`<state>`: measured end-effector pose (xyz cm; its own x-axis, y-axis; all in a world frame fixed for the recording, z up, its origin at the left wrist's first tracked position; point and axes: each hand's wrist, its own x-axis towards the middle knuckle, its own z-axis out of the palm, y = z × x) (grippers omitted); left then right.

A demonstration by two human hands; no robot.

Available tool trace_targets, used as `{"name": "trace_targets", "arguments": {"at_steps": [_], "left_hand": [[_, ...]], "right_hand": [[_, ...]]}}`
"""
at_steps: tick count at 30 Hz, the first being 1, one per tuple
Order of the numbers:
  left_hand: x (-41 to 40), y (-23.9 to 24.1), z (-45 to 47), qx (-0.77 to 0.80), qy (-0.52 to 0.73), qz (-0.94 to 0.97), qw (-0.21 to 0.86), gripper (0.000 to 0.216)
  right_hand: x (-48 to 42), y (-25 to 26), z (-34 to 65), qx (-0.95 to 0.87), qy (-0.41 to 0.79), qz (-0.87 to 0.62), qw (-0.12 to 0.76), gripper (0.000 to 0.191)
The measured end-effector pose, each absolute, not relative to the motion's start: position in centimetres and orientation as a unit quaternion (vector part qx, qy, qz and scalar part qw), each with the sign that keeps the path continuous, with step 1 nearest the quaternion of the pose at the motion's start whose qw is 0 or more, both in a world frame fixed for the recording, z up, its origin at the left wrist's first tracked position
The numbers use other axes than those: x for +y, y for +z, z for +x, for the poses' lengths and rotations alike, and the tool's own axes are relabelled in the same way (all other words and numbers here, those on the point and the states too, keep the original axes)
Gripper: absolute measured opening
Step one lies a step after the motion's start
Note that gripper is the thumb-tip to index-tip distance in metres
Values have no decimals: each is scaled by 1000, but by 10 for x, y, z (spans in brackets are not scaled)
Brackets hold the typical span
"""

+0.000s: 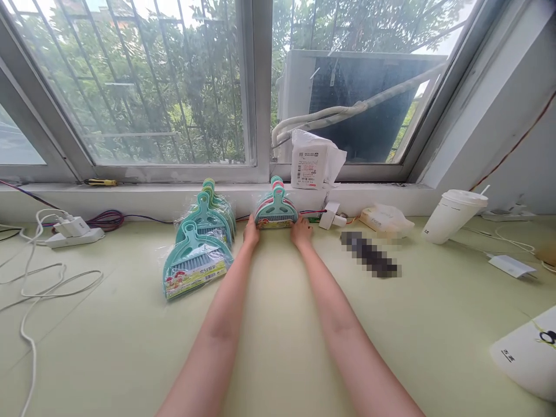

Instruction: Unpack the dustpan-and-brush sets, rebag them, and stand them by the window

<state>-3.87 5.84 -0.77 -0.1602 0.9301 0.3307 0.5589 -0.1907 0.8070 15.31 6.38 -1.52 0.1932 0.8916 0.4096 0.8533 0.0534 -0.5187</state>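
Observation:
Both arms reach forward to a small stack of mini dustpan and brush sets (pixel 278 209) standing against the wall under the window. The front set is teal, with pink and green ones showing behind it. My left hand (pixel 251 233) grips the stack's left edge, its fingers partly hidden. On the right edge my right hand (pixel 301 231) is closed around the side. To the left, more plastic-wrapped dustpan sets (pixel 207 217) lean in a pile. A teal dustpan with a brush (pixel 197 263) rests in front of that pile, a printed label across its lower edge.
A white box in plastic (pixel 310 165) sits on the sill, with a yellow screwdriver (pixel 102 182) further left. White cables and a power strip (pixel 75 236) lie at left. Rightward are a blurred dark object (pixel 371 255), a wrapped packet (pixel 384 220) and a white cup (pixel 454 217).

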Motion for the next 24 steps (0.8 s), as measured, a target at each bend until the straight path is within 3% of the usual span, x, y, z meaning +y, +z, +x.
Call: {"name": "trace_targets", "arguments": {"at_steps": [5,12,19,24], "left_hand": [[68,-15,-39,538,515,630,220,50],[61,-14,-39,524,574,579,246,72],[63,-11,-39,523,583,569,249,65],[65,-11,-38,494,619,559,246,59]], "right_hand": [[67,-15,163,-636,106,-670,367,46],[73,-21,170,-609,185,-631,444,58],[84,-28,172,-563,264,-535,572,76],[84,-26,172,-550,265,-518,599,71]]}}
